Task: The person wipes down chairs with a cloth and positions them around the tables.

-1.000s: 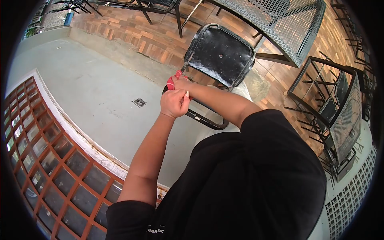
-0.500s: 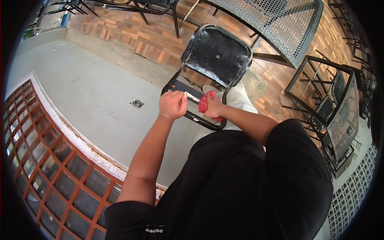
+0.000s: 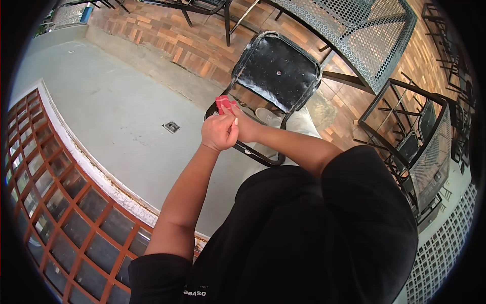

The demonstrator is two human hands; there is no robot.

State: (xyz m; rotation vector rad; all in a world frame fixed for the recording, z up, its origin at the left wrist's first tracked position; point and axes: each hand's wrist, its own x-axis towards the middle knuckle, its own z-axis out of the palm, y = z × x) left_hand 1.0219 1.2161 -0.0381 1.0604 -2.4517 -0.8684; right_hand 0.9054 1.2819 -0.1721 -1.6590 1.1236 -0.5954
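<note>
A black chair [image 3: 278, 71] with a scuffed, whitish-marked seat stands before me, its back frame [image 3: 263, 159] toward my body. My left hand [image 3: 219, 134] is closed in a fist on the left end of that back frame. Just beyond it, my right hand [image 3: 245, 125] presses a red cloth [image 3: 224, 103] against the frame's upper left part. The right hand's fingers are partly hidden behind my left hand. A shoe [image 3: 267, 116] shows through the gap between the seat and the back.
A perforated metal table [image 3: 344, 30] stands beyond the chair. More black metal furniture [image 3: 405, 121] is on the right. Grey floor with a drain [image 3: 171, 126] lies to the left, bordered by a brown lattice [image 3: 91, 223]. Wood-patterned tiles [image 3: 167, 45] cover the floor farther off.
My right hand has slid the red cloth leftward along the chair's back, from the middle to the left end beside my left hand. The left hand keeps its grip.
</note>
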